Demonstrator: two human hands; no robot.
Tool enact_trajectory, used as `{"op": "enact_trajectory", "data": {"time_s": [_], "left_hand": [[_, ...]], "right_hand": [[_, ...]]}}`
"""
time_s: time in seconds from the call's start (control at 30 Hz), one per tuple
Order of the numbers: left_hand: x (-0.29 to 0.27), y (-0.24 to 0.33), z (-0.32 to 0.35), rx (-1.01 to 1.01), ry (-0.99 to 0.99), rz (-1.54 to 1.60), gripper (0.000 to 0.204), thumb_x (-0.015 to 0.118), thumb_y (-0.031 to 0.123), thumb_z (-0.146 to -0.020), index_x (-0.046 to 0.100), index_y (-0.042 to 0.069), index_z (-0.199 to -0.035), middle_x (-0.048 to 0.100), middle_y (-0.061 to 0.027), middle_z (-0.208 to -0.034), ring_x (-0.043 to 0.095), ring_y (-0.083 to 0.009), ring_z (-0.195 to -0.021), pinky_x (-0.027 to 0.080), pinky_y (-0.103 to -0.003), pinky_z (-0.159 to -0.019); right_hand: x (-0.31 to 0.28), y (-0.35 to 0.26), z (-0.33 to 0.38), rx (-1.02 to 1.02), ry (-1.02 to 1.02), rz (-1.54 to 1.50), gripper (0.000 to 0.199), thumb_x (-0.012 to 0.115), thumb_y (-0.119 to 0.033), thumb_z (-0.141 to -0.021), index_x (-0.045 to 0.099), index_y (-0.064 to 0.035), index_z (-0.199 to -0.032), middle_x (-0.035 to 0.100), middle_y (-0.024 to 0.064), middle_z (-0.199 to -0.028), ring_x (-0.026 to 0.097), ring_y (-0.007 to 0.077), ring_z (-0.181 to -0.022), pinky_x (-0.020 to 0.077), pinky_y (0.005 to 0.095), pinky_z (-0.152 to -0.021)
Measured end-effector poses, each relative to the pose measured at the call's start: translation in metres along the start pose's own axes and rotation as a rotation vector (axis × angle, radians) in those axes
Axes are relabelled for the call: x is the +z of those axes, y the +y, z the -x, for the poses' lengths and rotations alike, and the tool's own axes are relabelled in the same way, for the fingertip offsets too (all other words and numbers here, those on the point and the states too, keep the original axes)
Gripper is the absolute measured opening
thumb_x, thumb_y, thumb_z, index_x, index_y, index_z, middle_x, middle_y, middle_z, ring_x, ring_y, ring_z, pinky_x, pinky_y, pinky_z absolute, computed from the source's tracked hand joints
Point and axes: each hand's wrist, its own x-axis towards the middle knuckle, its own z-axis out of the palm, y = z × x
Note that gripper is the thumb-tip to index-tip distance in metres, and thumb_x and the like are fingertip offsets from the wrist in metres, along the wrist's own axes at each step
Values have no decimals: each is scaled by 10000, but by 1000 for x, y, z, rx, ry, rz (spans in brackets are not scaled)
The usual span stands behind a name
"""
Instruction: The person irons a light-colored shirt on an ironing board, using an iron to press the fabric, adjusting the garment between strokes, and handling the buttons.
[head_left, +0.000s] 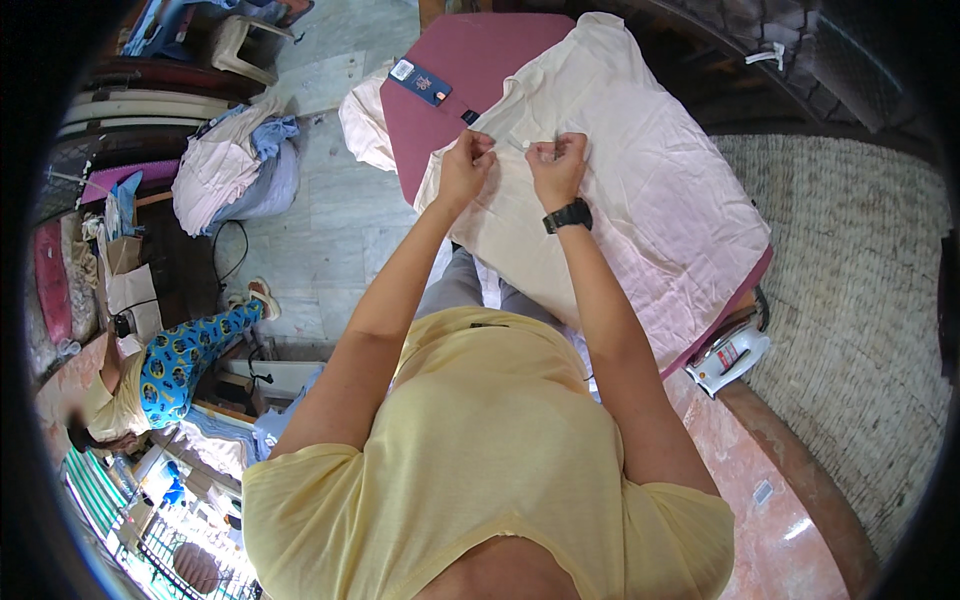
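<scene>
A cream garment (pixel 640 190), wrinkled in places, lies spread over a maroon padded board (pixel 440 55) in front of me. My left hand (pixel 467 168) is closed in a pinch on the garment near its left edge. A short way to the right, my right hand (pixel 558 165) pinches the same cloth between thumb and fingers, a black watch (pixel 568 216) on its wrist. The exact fold between my fingertips is too small to make out. A navy hang tag (pixel 420 82) rests on the board beyond my left hand, and a small dark label (pixel 469 117) sits by the garment's edge.
A white and grey iron (pixel 728 358) stands at the board's near right, beside a pink stone ledge (pixel 760 500). Bundled clothes (pixel 235 170) are heaped at the left. Another person in blue patterned trousers (pixel 190 365) is at the lower left. Pale cloth (pixel 368 125) hangs past the board's left side.
</scene>
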Motion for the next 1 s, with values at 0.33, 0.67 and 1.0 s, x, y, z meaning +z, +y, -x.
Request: {"op": "enact_trajectory", "data": {"time_s": [0.33, 0.67, 1.0], "left_hand": [[-17, 29, -21, -212, -159, 402, 171, 598, 163, -971, 639, -2, -982, 621, -2, -872, 544, -81, -808, 440, -241, -725], [-83, -1, -29, -188, 48, 513, 139, 623, 151, -968, 599, 15, -956, 599, -5, -837, 544, -74, -756, 460, -229, -702], [-132, 18, -31, -124, 115, 580, 57, 609, 52, -954, 567, 18, -935, 605, -25, -834, 553, -90, -755, 461, -229, -710]], "right_hand": [[-8, -60, -21, 58, -324, -152, 479, 767, -62, -763, 379, -65, -1045, 700, 103, -782, 619, 187, -691, 482, 337, -650], [79, -46, -176, -477, -425, 442, 182, 620, -74, -832, 587, -16, -1001, 618, 156, -1048, 594, 333, -1034, 486, 441, -864], [107, -13, -207, -654, -278, 844, 178, 531, -106, -876, 646, -27, -987, 553, 137, -1084, 541, 304, -1055, 513, 399, -861]]}}
